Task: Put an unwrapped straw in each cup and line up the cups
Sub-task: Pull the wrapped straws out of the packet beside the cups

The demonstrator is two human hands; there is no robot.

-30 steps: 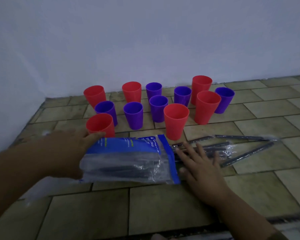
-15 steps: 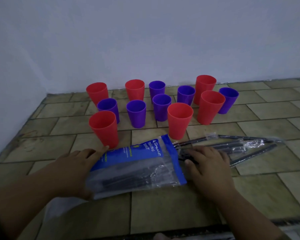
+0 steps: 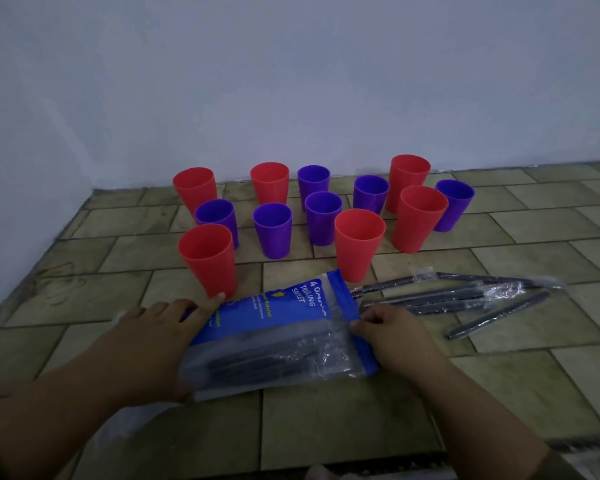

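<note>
Barely begun: twelve cups (image 3: 360,244) stood empty and unaligned.
Both hands, left hand (image 3: 153,344) and right hand (image 3: 394,336), pinched the straw packet (image 3: 281,337); wrapped straws (image 3: 465,299) lay beside.

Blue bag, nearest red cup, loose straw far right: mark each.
blue bag (image 3: 293,308), head view, blue printed panel.
nearest red cup (image 3: 208,261), head view, outer wall.
loose straw (image 3: 499,315), head view, mid-shaft.

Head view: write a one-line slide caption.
Both hands, left hand and right hand, grip a blue straw packet before twelve empty cups.
</note>
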